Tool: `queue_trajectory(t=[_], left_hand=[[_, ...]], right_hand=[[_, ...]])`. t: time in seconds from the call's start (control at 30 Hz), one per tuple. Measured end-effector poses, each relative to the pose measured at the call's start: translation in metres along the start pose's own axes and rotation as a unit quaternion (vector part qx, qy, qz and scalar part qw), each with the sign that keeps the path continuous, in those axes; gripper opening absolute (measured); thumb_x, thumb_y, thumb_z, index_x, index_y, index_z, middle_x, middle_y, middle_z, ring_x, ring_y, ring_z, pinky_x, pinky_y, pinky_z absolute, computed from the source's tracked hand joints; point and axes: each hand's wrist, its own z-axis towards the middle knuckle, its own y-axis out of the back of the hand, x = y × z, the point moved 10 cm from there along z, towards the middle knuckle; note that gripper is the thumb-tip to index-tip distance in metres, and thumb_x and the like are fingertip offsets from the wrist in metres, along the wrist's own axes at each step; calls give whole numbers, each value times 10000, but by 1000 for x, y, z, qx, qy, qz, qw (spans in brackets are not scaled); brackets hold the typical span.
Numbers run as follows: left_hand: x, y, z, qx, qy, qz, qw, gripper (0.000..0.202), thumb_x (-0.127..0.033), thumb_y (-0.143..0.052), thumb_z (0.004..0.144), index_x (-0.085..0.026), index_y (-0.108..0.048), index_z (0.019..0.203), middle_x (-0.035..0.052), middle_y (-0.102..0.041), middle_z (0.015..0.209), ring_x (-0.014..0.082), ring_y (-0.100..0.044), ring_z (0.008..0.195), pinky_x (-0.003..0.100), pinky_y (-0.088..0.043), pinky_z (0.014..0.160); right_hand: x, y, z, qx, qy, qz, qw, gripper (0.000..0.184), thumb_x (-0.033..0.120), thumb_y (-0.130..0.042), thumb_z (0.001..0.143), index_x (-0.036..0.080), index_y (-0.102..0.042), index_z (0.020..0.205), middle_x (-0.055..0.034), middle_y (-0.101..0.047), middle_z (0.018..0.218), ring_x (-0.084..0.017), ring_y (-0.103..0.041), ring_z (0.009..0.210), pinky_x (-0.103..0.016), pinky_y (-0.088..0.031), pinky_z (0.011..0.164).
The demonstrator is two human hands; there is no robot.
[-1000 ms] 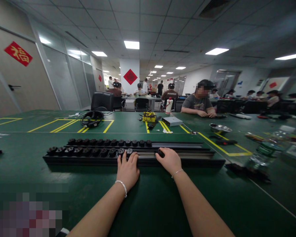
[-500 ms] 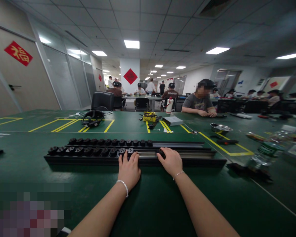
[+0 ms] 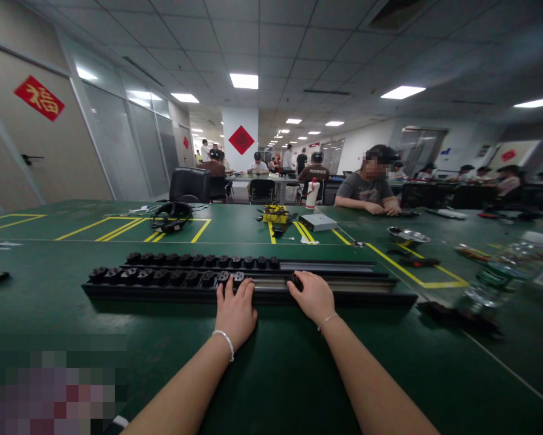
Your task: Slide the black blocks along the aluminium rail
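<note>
Centre of frame: left hand [image 3: 236, 308] resting on black rail [image 3: 271, 298], fingers apart; right hand [image 3: 313, 294] fingers clamping black piece [image 3: 295, 280], seemingly positioning it; next move calling for careful alignment.

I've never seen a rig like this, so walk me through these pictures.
There is no machine: a person works bare-handed, seen by one camera worn on the head. On the green table lie long black rails carrying two rows of small black round-topped modules. The left hand touches the near row's right end; the right hand grips a small black piece at the near rail. Beyond lies a black looped headset; a clear plastic bottle is off to the right.
</note>
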Motion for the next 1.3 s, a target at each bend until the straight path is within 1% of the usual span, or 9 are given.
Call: queue_trajectory(t=[0.13, 0.23, 0.43, 0.67, 0.73, 0.93, 1.13, 1.3], left_hand=[[0, 0, 0, 2, -3, 0, 1000, 495, -213, -479, 702, -240, -472, 1196, 26, -438, 1330, 316, -229, 1281, 530, -134, 1043], [1, -1, 0, 7, 1, 2, 1000, 500, -212, -478, 701, -238, -470, 1200, 26, -432, 1336, 319, -227, 1282, 530, -137, 1042], [0, -1, 0, 9, 2, 4, 1000, 487, -213, -461, 715, -235, -470, 1202, 27, -429, 1341, 323, -225, 1282, 529, -141, 1039], [0, 0, 0, 19, 8, 2, 1000, 490, -206, -466, 714, -238, -467, 1203, 33, -431, 1338, 310, -220, 1290, 520, -134, 1046], [0, 0, 0, 19, 9, 2, 1000, 489, -209, -469, 711, -236, -471, 1199, 32, -434, 1335, 311, -223, 1288, 517, -138, 1046], [-1, 2, 0, -3, -2, 2, 1000, 479, -198, -456, 711, -236, -478, 1187, 12, -446, 1326, 320, -236, 1275, 525, -146, 1040], [-1, 0, 0, 5, -3, 3, 1000, 485, -205, -461, 710, -239, -471, 1194, 14, -440, 1330, 322, -232, 1279, 529, -148, 1039], [-1, 0, 0, 12, -1, 2, 1000, 480, -216, -460, 717, -246, -471, 1196, 16, -435, 1334, 314, -226, 1286, 524, -138, 1045]], right_hand=[[1, 0, 0, 2, -1, -1, 1000, 389, 426, -422, 805, 172, -631, 1013, -69, -634, 1056, -192, -547, 998, -291, -375, 878], [-1, -1, 1, 12, -15, -7, 1000, 397, 424, -423, 803, 172, -628, 1032, -76, -628, 1070, -193, -540, 1020, -291, -366, 899], [-3, -6, 1, 24, -27, -14, 999, 432, 421, -410, 806, 148, -617, 1068, -104, -616, 1099, -207, -525, 1059, -312, -349, 938], [-5, -7, 1, 20, -32, -10, 999, 427, 414, -416, 802, 146, -616, 1068, -97, -613, 1109, -203, -520, 1070, -306, -348, 944], [-5, -7, 1, 18, -31, -10, 999, 419, 410, -419, 801, 150, -613, 1065, -91, -615, 1103, -201, -522, 1062, -301, -354, 934], [-6, -6, 1, 19, -36, -2, 999, 356, 398, -435, 792, 190, -625, 1009, -66, -626, 1060, -187, -538, 1022, -282, -388, 874], [-7, -6, 1, 18, -50, 6, 999, 321, 387, -439, 787, 210, -630, 976, -61, -632, 1030, -183, -539, 1022, -276, -403, 841], [-8, -5, 1, 14, -49, 8, 999, 327, 386, -430, 787, 203, -626, 976, -64, -628, 1042, -183, -547, 1005, -276, -413, 825]])
